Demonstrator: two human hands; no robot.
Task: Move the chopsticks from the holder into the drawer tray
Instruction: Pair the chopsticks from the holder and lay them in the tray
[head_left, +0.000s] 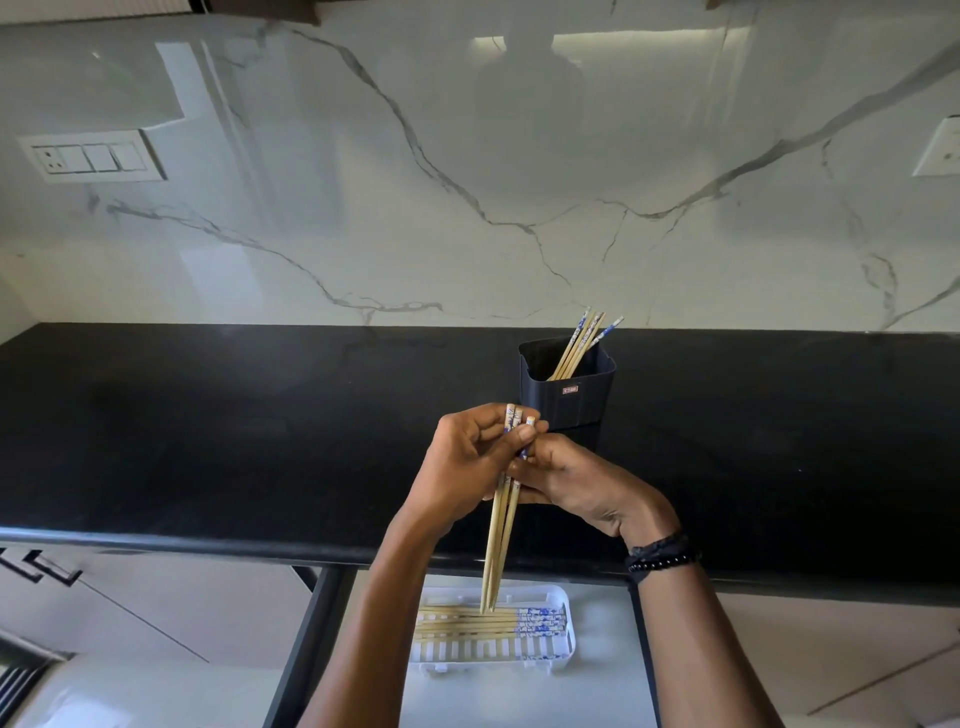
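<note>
On dark holder (569, 400): small label (570, 389), illegible.

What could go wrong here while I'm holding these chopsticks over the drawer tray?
The bundle of chopsticks is pinched only near its patterned tops by the left hand and right hand, so one might slip and miss the white tray. Dropped tips-first, they could land across the chopsticks already in the tray. The dark holder stands close behind the hands and could get knocked.

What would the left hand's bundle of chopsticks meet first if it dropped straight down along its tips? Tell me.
Likely the chopsticks already lying in the white tray. The held bundle, gripped by the left hand and right hand, points down at them. Depth is unclear.
</note>
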